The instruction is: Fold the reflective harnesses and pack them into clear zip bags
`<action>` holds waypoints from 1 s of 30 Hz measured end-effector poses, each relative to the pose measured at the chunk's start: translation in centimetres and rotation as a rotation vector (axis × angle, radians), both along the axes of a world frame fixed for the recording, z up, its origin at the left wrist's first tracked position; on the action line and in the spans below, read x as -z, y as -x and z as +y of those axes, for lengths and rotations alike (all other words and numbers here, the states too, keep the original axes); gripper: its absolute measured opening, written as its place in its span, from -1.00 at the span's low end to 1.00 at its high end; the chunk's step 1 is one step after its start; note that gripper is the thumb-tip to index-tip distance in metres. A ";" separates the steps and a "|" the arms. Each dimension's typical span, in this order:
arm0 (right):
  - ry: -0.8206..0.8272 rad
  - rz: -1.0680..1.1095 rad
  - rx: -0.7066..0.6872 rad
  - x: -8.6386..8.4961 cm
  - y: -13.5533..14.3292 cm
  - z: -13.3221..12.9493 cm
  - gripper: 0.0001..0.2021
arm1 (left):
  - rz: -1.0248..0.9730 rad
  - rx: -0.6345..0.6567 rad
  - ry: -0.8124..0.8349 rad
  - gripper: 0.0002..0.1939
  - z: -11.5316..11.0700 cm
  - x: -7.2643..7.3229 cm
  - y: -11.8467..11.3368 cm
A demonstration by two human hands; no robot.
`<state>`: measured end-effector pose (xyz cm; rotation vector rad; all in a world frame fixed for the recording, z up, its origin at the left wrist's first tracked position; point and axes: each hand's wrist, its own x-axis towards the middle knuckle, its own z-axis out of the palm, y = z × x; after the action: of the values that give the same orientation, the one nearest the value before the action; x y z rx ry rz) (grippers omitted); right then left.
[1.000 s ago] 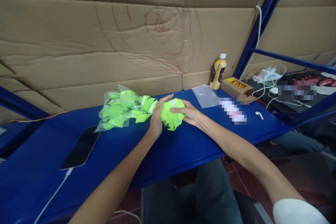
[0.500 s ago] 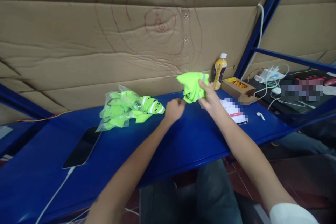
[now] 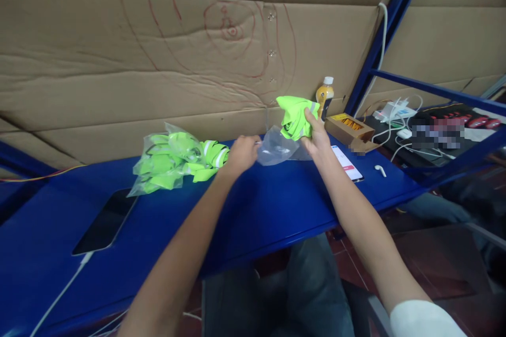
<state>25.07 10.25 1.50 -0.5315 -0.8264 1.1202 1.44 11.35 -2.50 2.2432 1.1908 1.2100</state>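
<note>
Nearest on the blue tabletop [image 3: 272, 200], our left hand [image 3: 244, 154] has its grip closed on the edge of the clear bag [image 3: 274, 150]; a light, steady pinch suits thin film. The bag stretches left to right, its held edge to the left. Our right hand [image 3: 316, 137] grips the lime bundle [image 3: 294, 116], raised just beyond the bag; keeping it compact would stop folds spilling. Its loose corner points up-left, towards the cardboard [image 3: 190, 100]; we cannot tell a clear long axis.
</note>
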 end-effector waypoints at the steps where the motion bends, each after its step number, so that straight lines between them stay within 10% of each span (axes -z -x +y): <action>1: -0.005 -0.010 0.009 -0.1 0.0 0.0 -0.34 | 0.075 -0.023 -0.002 -0.84 -0.2 -0.6 2.2; 6: 0.019 0.000 0.006 0.1 0.2 0.0 -0.34 | 0.369 -0.217 -0.101 -0.58 -3.0 -3.1 6.8; 13: 0.055 -0.085 -0.011 0.8 0.6 0.0 -0.34 | 0.564 -0.087 -0.119 0.11 -5.4 0.5 0.6; 17: 0.102 -0.122 0.007 1.0 0.4 0.2 -0.34 | 0.694 -0.115 -0.006 -0.01 -4.8 1.4 0.7; 22: 0.126 -0.198 -0.081 0.6 -0.2 -0.2 -0.41 | 0.627 -0.170 -0.273 -0.33 -5.8 -1.1 4.1; 30: 0.191 -0.400 -0.291 -0.7 1.4 -2.9 -0.45 | 0.648 -0.250 -0.437 -0.19 -8.0 -2.4 7.2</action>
<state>23.65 7.36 2.21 -0.8308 -1.1767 1.3922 -5.74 3.38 -0.09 3.0354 1.5919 0.9045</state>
